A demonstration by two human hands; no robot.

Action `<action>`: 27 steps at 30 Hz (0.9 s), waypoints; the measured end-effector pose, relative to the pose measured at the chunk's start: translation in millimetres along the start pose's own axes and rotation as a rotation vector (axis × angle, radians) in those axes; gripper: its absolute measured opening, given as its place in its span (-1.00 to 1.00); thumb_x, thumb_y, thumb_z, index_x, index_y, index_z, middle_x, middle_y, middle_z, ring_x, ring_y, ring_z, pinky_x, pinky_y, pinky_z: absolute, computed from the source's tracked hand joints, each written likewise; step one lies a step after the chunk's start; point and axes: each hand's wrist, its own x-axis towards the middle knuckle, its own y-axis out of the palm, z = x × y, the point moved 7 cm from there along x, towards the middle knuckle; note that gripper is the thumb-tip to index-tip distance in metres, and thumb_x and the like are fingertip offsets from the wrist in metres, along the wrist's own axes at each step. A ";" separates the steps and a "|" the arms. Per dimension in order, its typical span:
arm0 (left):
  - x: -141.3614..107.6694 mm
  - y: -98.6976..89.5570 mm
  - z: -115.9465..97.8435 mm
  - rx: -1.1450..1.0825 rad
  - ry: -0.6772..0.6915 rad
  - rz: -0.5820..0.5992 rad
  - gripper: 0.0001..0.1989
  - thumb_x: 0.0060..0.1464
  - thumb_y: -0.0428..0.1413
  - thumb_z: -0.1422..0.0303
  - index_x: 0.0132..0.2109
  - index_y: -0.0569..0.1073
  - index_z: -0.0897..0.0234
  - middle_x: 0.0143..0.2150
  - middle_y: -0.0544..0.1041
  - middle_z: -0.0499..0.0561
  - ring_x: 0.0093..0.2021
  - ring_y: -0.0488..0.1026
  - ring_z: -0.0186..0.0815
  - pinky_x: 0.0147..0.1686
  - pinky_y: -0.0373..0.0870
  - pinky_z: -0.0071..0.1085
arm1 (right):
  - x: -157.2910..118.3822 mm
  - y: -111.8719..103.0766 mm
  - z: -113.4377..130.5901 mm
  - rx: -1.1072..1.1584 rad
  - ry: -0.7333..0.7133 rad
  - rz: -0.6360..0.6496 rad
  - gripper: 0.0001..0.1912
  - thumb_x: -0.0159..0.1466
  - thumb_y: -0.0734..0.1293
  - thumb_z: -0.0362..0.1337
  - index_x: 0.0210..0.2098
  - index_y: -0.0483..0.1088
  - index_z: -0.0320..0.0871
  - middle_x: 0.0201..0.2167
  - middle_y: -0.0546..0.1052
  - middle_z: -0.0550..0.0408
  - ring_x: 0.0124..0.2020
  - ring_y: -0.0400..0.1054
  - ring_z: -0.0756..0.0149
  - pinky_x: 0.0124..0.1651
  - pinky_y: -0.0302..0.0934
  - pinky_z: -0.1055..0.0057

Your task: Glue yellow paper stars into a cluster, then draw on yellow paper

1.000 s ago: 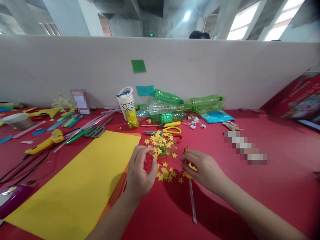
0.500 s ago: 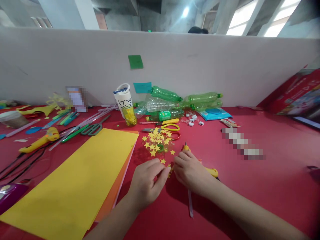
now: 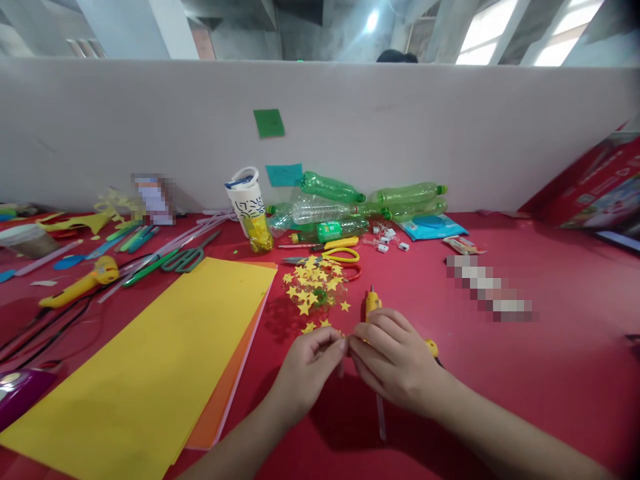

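Observation:
My left hand (image 3: 313,370) is closed in a pinch near the middle of the red table, its fingertips against those of my right hand (image 3: 397,353). My right hand is closed too; whatever lies between the fingertips is too small to name. A yellow glue gun (image 3: 373,303) lies partly hidden under my right hand, with a clear stick (image 3: 381,420) showing below it. Yellow paper stars (image 3: 304,295) are heaped on a clear plastic piece beyond my left hand, and single stars (image 3: 345,306) lie beside it.
Yellow sheets (image 3: 145,353) over orange paper cover the left front. Scissors (image 3: 187,257), a second glue gun (image 3: 83,283) and pens stand further left. Plastic bottles (image 3: 333,187), a white cup (image 3: 245,207) and a blue packet (image 3: 434,227) are at the back. A red box (image 3: 590,180) is right.
Both hands have come together at the fingertips. My right hand has shifted right and towards me, showing more of the glue gun. More stars show beyond my left hand.

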 end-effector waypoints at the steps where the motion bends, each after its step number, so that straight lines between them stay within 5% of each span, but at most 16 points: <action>1: 0.6 -0.2 1.7 -0.021 -0.021 -0.001 -0.71 0.11 0.00 0.24 -0.50 0.30 0.30 -0.62 0.30 -0.14 -0.63 0.13 -0.50 -0.61 0.03 -0.54 | -0.1 -0.6 1.8 -0.002 -0.014 0.012 -0.88 0.22 0.23 -0.43 -0.33 0.41 -0.21 -0.38 0.44 0.05 -0.32 0.20 0.27 -0.08 0.13 0.23; 6: 3.3 -3.9 9.0 -0.098 -0.106 -0.029 -0.76 0.02 0.02 0.28 -0.53 0.29 0.29 -0.70 0.29 -0.15 -0.71 0.02 -0.51 -0.69 -0.12 -0.52 | 1.4 -4.0 4.8 0.055 -0.004 0.036 -0.84 0.21 0.22 -0.43 -0.23 0.41 -0.23 -0.34 0.44 0.00 -0.29 0.21 0.23 -0.08 0.13 0.20; 12: 3.0 -8.9 5.0 0.010 -0.062 -0.074 -0.84 -0.03 0.03 0.36 -0.51 0.37 0.29 -0.67 0.28 -0.16 -0.68 0.05 -0.50 -0.65 -0.04 -0.52 | 2.8 1.4 -23.6 0.513 0.433 -0.010 -0.87 0.24 0.23 -0.38 -0.22 0.36 -0.16 -0.29 0.38 0.04 -0.26 0.26 0.31 -0.19 0.19 0.37; 15: 1.6 -5.5 -2.1 0.073 0.002 -0.043 -0.82 -0.03 0.01 0.42 -0.56 0.33 0.30 -0.65 0.25 -0.14 -0.59 0.15 -0.45 -0.56 0.07 -0.51 | 5.3 4.8 -28.3 0.625 0.484 0.046 -0.93 0.24 0.23 -0.38 -0.36 0.34 -0.15 -0.36 0.38 0.09 -0.28 0.28 0.36 -0.21 0.18 0.44; 18: -1.1 -7.7 -9.7 0.186 0.065 -0.064 -0.82 0.01 -0.01 0.42 -0.53 0.34 0.30 -0.61 0.24 -0.12 -0.54 0.18 -0.42 -0.52 0.09 -0.50 | 0.2 -1.3 -40.3 0.440 0.487 0.154 -0.94 0.22 0.22 -0.38 -0.37 0.30 -0.14 -0.37 0.39 0.11 -0.32 0.28 0.35 -0.26 0.15 0.43; 22: -5.1 -19.7 -20.9 0.322 0.176 -0.157 -0.80 0.06 -0.02 0.41 -0.51 0.29 0.28 -0.56 0.21 -0.12 -0.51 0.14 -0.41 -0.50 0.08 -0.49 | -27.4 -2.5 -68.5 0.036 0.514 0.458 -0.90 0.12 0.27 -0.32 -0.32 0.32 -0.12 -0.37 0.41 0.05 -0.35 0.30 0.23 -0.37 0.08 0.38; 27: -7.3 -31.5 -24.4 0.312 0.203 -0.208 -0.78 0.11 -0.04 0.38 -0.50 0.26 0.26 -0.58 0.16 -0.14 -0.54 0.10 -0.43 -0.54 0.07 -0.50 | -50.6 16.5 -77.5 -0.067 0.502 0.650 -0.78 -0.01 0.24 -0.44 -0.33 0.32 -0.16 -0.35 0.42 0.00 -0.40 0.35 0.21 -0.45 0.03 0.38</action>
